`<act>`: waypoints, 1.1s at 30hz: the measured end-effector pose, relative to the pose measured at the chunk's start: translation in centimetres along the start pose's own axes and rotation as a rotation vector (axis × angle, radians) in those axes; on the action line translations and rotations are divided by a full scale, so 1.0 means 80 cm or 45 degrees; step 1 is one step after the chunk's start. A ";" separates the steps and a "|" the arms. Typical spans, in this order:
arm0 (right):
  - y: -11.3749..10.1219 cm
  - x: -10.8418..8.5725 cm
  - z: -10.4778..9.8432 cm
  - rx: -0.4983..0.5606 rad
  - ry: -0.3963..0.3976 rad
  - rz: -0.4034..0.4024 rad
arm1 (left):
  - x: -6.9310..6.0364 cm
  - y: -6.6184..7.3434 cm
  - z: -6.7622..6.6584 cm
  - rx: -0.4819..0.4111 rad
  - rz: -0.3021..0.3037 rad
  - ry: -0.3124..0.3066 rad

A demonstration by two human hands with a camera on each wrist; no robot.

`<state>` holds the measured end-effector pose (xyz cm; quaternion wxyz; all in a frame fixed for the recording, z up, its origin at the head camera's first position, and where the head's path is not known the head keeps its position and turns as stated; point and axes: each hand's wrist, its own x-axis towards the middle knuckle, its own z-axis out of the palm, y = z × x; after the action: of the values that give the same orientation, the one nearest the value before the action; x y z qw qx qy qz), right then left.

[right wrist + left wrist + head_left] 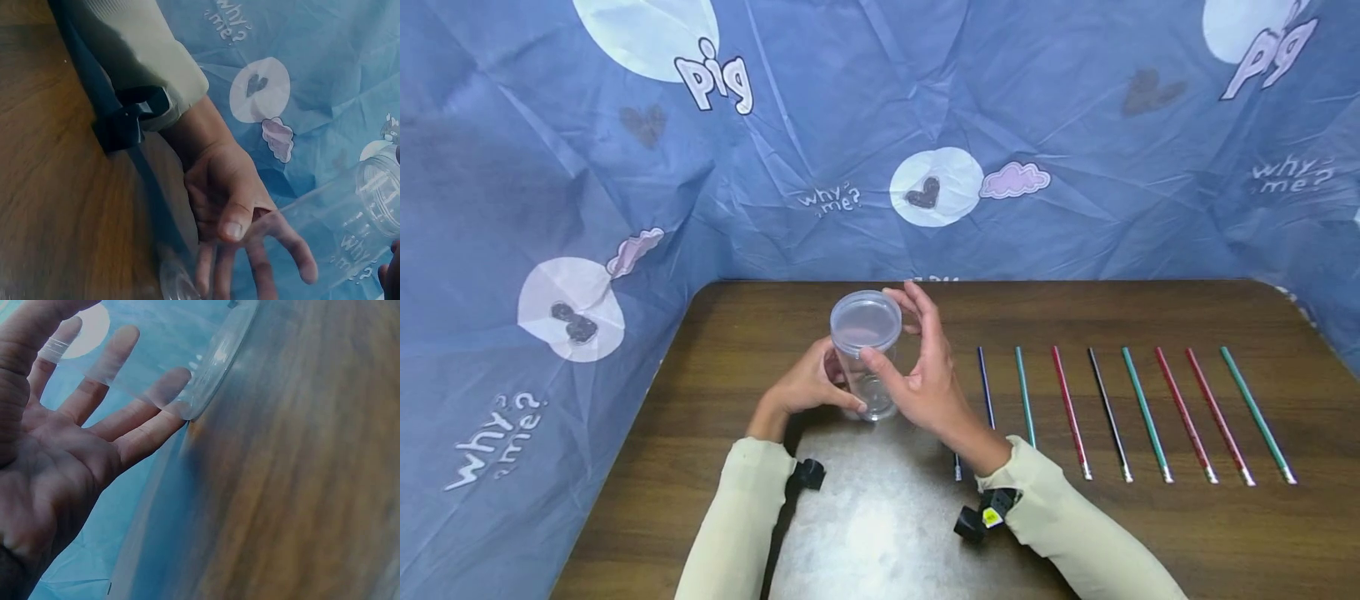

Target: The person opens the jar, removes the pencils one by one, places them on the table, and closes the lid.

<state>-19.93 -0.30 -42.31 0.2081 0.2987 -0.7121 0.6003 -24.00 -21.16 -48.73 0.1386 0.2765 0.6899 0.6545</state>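
Observation:
A clear plastic jar [867, 379] with a round lid [866, 320] stands tilted over the table between both hands. My left hand [808, 382] holds its lower body, thumb in front and fingers behind. Through the clear wall [156, 369] those fingers show in the left wrist view, beside the jar's base. The right hand [925, 375] grips the lid's edge, its thumb at the near side and fingertips at the far right side. In the right wrist view the left hand [225, 194] is behind the jar [319, 219]; just bits of the right hand show at the frame's edge.
Several pencils lie in a row on the wooden table [722, 350], among them a red pencil [1071, 412], a black pencil [1110, 415] and a teal pencil [1258, 414]. A blue pencil [986, 387] is partly hidden by the right wrist. A blue printed cloth [820, 108] hangs behind.

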 end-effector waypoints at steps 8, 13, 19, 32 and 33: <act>0.004 -0.001 0.009 -0.039 0.005 -0.023 | -0.002 0.002 -0.001 0.017 -0.011 0.025; 0.005 -0.003 0.011 -0.051 0.034 -0.043 | -0.001 0.003 -0.001 0.014 -0.009 0.016; 0.008 -0.004 0.011 -0.106 0.073 -0.081 | -0.001 0.001 0.001 -0.011 -0.023 0.011; 0.009 -0.003 0.010 -0.133 0.095 -0.036 | -0.001 0.002 0.000 -0.021 -0.011 -0.005; 0.008 -0.003 0.010 -0.143 0.095 -0.034 | -0.001 0.002 0.000 -0.017 -0.013 -0.004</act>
<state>-20.12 -0.96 -43.08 0.2591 0.2734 -0.7324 0.5673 -23.89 -21.23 -48.58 0.1448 0.2730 0.6867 0.6580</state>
